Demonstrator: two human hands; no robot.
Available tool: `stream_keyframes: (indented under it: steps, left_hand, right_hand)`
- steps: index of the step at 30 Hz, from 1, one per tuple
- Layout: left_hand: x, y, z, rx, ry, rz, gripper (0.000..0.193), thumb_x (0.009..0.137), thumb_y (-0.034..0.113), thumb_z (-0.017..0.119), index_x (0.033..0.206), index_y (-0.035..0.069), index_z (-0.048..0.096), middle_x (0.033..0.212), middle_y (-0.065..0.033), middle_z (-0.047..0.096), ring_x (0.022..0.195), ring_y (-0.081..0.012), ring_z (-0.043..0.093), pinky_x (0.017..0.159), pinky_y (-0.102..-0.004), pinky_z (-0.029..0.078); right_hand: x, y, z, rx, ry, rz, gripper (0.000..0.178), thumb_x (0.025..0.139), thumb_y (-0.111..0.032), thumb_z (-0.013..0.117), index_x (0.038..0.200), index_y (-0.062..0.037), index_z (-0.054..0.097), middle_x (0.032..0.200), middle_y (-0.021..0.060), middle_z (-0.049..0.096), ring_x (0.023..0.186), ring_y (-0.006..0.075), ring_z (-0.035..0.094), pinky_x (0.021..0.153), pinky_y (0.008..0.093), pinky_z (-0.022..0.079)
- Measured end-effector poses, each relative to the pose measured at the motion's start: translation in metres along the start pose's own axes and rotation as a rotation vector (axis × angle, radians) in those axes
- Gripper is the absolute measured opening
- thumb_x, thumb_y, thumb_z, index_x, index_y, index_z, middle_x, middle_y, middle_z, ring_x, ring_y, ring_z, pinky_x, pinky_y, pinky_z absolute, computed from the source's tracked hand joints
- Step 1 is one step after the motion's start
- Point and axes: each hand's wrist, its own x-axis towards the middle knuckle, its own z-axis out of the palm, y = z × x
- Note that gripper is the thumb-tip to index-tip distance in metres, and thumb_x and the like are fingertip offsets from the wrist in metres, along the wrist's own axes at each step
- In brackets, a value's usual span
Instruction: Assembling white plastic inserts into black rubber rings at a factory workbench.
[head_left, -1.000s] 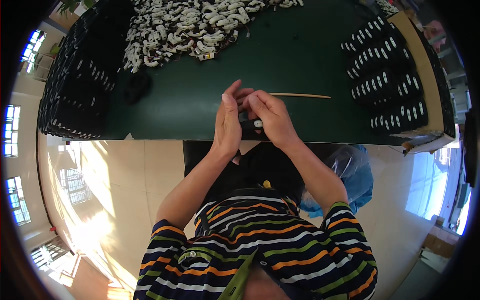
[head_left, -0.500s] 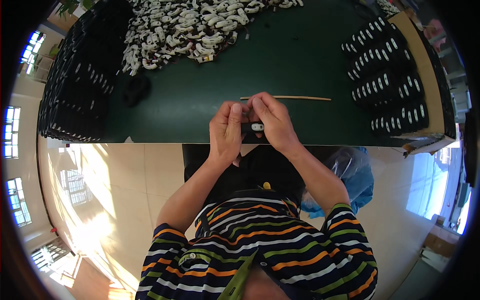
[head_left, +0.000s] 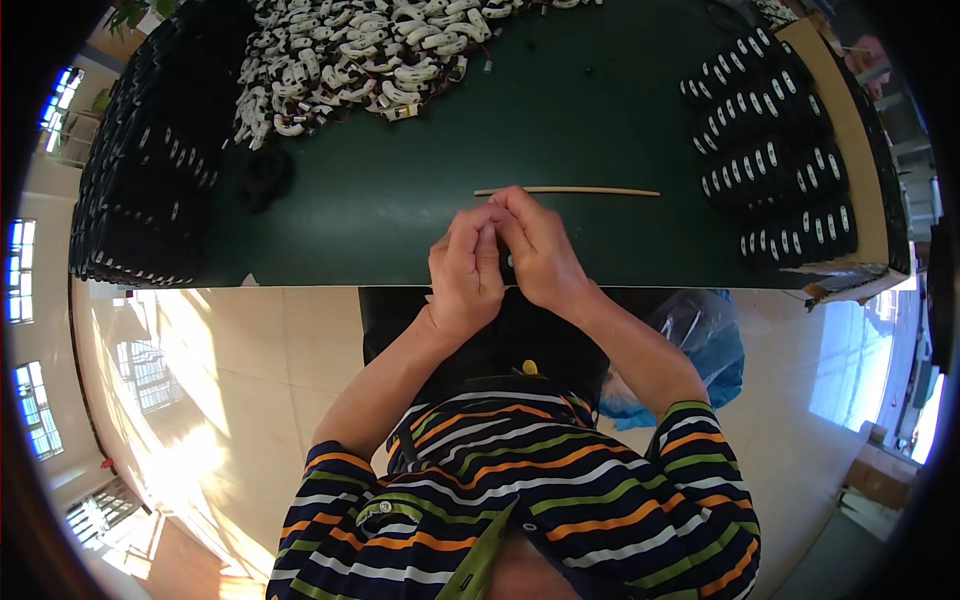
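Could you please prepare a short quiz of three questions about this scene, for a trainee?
1. True or false: the thin tan wooden stick lies on the dark green tabletop.
2. Right of the rows of black pieces with white labels stands:
A. a red metal tray
B. a brown cardboard panel
C. a glass jar
3. Complete: the bare left hand and bare right hand are ___ (close together / far apart).

Key: 1. True; 2. B; 3. close together.

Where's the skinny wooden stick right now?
In the head view, the skinny wooden stick lies on the dark green table, just beyond the right hand and left of the stacked black bands.
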Motion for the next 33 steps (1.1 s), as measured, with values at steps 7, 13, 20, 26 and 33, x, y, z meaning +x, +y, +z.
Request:
stream_keyframes:
  steps: [7,13,20,26,33]
  left_hand:
    - [0.009,0.016,-0.005,-0.003,-0.043,-0.321,0.02,0.111,0.013,0.045,0.116,0.003,0.062,0.079,-0.0071,0.066,0.067,-0.0121,0.061,0.062,-0.031,0.05]
    - [0.014,0.017,-0.006,-0.186,-0.016,-0.381,0.023,0.113,0.019,0.046,0.118,0.003,0.061,0.089,-0.0059,0.07,0.074,-0.0105,0.062,0.069,-0.0287,0.053]
    - [0.013,0.005,-0.021,-0.246,-0.075,-0.496,0.028,0.112,0.022,0.05,0.128,0.0,0.055,0.111,-0.0122,0.069,0.102,-0.0187,0.066,0.088,-0.0334,0.053]
    - [0.028,-0.01,-0.022,-0.189,-0.113,-0.392,0.055,0.116,0.041,0.031,0.154,0.002,0.041,0.148,-0.0194,0.054,0.135,-0.0272,0.054,0.117,-0.0396,0.039]
    - [0.025,-0.003,-0.022,-0.366,-0.296,-0.429,0.064,0.115,0.048,0.032,0.162,0.004,0.032,0.137,-0.0184,0.061,0.121,-0.0265,0.06,0.106,-0.0374,0.047]
  right_hand:
    - [-0.004,-0.012,0.014,-0.11,0.124,-0.057,0.014,0.105,-0.01,0.052,0.112,0.001,0.057,0.078,0.0213,0.067,0.064,0.0328,0.065,0.059,0.041,0.049]
    - [0.003,-0.004,0.008,0.129,0.053,0.181,0.024,0.109,-0.02,0.051,0.121,-0.0013,0.06,0.088,0.0123,0.071,0.077,0.0198,0.068,0.06,0.037,0.051]
    - [0.002,-0.014,0.003,0.235,0.0,0.244,0.027,0.11,-0.022,0.051,0.125,-0.0008,0.061,0.093,0.0017,0.066,0.075,0.0088,0.058,0.068,0.0262,0.051]
    - [0.003,-0.005,0.008,0.17,-0.051,0.143,0.021,0.106,-0.01,0.052,0.121,0.0008,0.06,0.08,0.0066,0.065,0.072,0.0123,0.06,0.067,0.0348,0.049]
    - [0.0,-0.003,0.012,-0.023,-0.115,-0.001,0.019,0.107,-0.011,0.047,0.115,0.0016,0.058,0.081,0.0119,0.068,0.071,0.0157,0.064,0.063,0.0333,0.049]
